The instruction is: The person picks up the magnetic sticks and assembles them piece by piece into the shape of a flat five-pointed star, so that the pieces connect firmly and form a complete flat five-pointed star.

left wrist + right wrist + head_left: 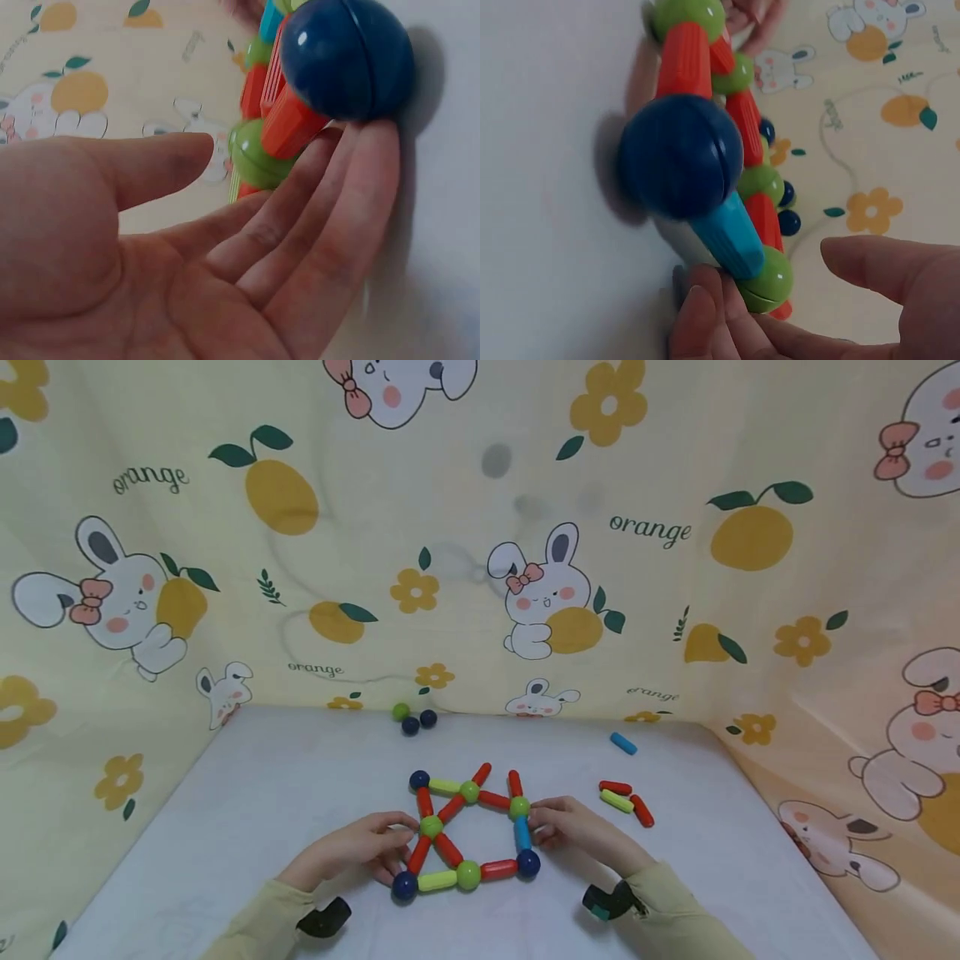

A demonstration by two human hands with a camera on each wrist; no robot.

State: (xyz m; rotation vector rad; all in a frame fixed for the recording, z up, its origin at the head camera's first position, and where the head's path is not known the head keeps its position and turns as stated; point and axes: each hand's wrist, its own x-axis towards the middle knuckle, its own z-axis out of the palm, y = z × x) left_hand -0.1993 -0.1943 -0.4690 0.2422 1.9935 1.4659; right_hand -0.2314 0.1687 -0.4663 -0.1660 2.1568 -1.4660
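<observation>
A flat figure of colored sticks and balls lies between the hands: red sticks (452, 850), yellow-green sticks (437, 881), a blue stick (522, 835), green balls (468, 875) and dark blue balls (528, 863). On its left side my left hand (369, 843) touches the near-left dark blue ball (349, 60) with extended fingertips; its thumb stands apart from the pieces. Opposite, my right hand (573, 828) rests its fingers against the right-hand green ball (766, 279), at one end of the blue stick. That thumb also stays clear of the ball. Two red sticks stick out at the far side.
At the back, a loose green ball (401, 712) sits beside two dark blue balls (410, 726). To the right lie a blue stick (623, 743), two red sticks (642, 811) and a yellow-green stick (617, 801). A printed curtain (465, 485) surrounds the white table (285, 760).
</observation>
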